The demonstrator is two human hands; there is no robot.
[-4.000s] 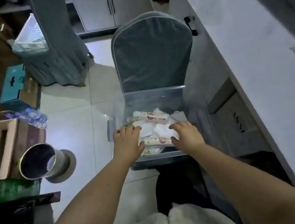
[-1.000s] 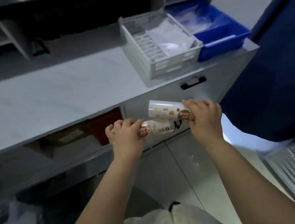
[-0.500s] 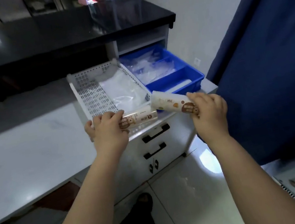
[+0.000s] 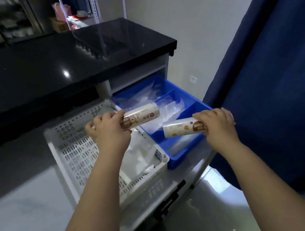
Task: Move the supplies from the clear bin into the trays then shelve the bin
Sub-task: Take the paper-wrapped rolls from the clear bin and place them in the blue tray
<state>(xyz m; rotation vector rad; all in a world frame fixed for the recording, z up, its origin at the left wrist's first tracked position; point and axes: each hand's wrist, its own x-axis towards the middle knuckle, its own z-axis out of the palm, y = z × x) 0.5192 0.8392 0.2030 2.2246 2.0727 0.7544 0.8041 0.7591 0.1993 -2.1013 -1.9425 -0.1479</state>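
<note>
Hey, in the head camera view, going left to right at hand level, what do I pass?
Order: white tray → left hand → left roll → right roll → right hand → blue curtain. The blue tray lies behind both rolls, so it is left out.

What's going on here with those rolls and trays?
A person stands at a pale counter that holds two trays. The left hand grips a white roll above where the white slotted tray meets the blue tray. The right hand grips a second roll over the blue tray's front compartment. Neither roll is set down yet. Both trays already hold clear plastic bags.
</note>
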